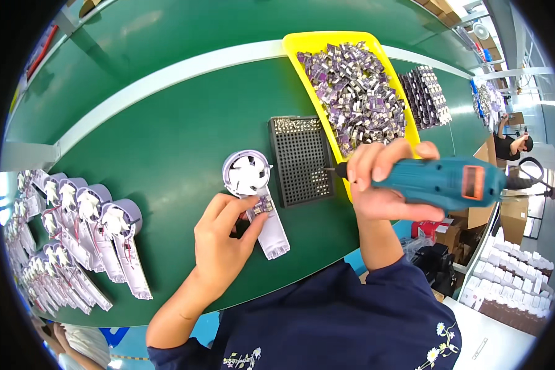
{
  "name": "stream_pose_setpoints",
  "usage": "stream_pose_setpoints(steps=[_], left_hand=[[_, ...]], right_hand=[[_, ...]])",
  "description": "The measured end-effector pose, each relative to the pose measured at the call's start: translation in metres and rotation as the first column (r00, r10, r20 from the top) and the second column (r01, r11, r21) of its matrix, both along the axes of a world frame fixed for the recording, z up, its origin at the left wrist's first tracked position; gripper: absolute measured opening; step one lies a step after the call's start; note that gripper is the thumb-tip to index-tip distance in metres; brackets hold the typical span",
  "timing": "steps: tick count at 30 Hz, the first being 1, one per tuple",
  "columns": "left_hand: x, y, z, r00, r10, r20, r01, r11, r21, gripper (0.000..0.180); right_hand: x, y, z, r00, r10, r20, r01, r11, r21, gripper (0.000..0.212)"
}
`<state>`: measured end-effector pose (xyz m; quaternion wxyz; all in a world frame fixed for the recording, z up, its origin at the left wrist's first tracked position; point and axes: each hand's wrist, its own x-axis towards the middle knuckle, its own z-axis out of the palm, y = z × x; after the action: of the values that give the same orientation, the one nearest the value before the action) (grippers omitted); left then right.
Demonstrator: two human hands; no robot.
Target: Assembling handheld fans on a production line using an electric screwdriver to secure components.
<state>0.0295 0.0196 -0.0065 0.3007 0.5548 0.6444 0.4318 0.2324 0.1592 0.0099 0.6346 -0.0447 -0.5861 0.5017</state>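
My right hand (382,179) is wrapped round a teal electric screwdriver (441,182). Its bit points left, over the right edge of a black screw tray (282,163), whose holes are partly filled with small screws. My left hand (225,231) pinches a small purple circuit board (263,205) between thumb and fingers. That board sits at the top of the handle of a white handheld fan housing (272,237), just below its round head with white blades. The housing lies flat on the green table, and my left fingers partly cover it.
A yellow bin (296,46) heaped with purple circuit boards stands behind the screw tray. Right of it are stacked board panels (424,95). Several fan housings with red wires (120,225) lie in rows at the left. Another person (515,147) is at the far right.
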Motion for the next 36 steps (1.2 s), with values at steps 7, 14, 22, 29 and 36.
stream_pose_setpoints(steps=[7,14,22,29,36], left_hand=[[-0.001,0.006,-0.005,0.999,0.009,0.035,-0.012,0.996,0.086,0.028],[-0.002,0.001,-0.009,0.999,0.023,0.04,-0.027,0.994,0.11,0.029],[0.001,-0.001,-0.009,0.999,0.01,0.032,-0.013,0.994,0.104,0.027],[-0.001,-0.004,-0.013,1.0,0.025,0.017,-0.027,0.994,0.11,0.027],[-0.006,0.003,-0.004,0.998,-0.016,0.062,0.012,0.998,0.063,0.023]], right_hand=[[-0.026,-0.037,0.04,0.988,0.128,-0.087,-0.126,0.992,0.026,0.077],[-0.061,-0.058,0.017,0.984,0.17,-0.042,-0.166,0.982,0.089,0.079],[-0.059,-0.055,0.007,0.982,0.19,-0.009,-0.189,0.98,0.065,0.084],[-0.064,-0.058,0.001,0.96,0.265,0.091,-0.278,0.944,0.179,0.084],[-0.071,-0.047,0.0,0.961,0.27,-0.054,-0.268,0.963,0.03,0.083]])
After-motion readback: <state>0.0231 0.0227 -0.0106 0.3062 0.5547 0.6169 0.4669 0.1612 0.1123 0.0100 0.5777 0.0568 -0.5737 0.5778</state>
